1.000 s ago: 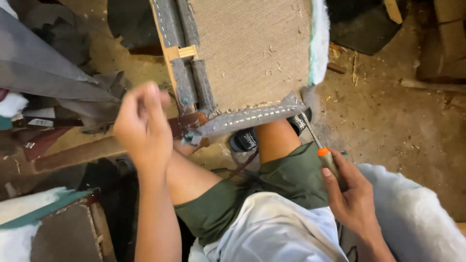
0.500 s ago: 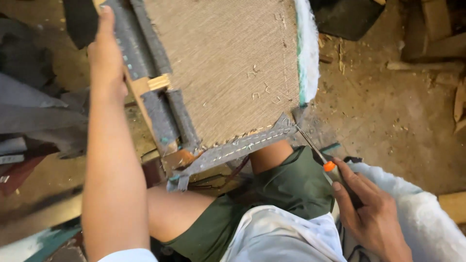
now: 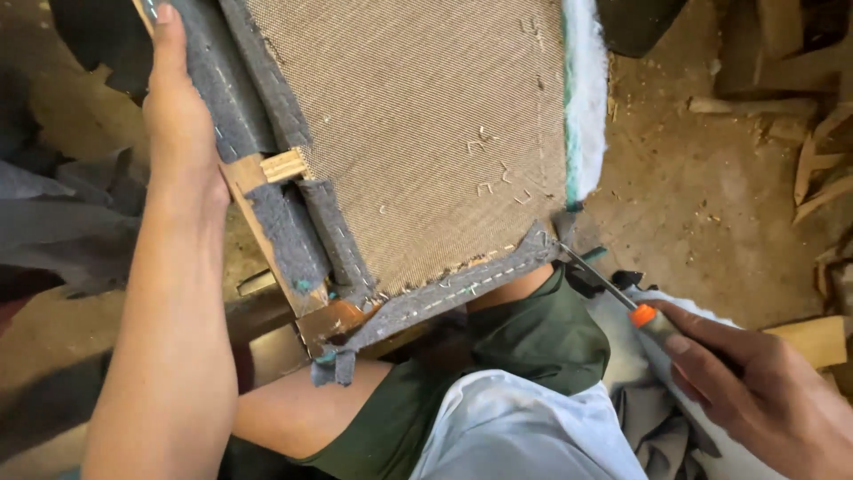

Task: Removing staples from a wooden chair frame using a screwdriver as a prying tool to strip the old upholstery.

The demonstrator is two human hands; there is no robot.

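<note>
Head view — left hand (image 3: pixel 182 124) grips seat frame (image 3: pixel 267 231) — right hand (image 3: pixel 755 391) clasps screwdriver (image 3: pixel 613 293).

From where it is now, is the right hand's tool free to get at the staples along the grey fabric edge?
Probably yes. The right hand holds the orange-collared tool with its tip already at the corner of the grey fabric strip; nothing lies between. The left hand steadies the frame's far side, clear of it.
</note>
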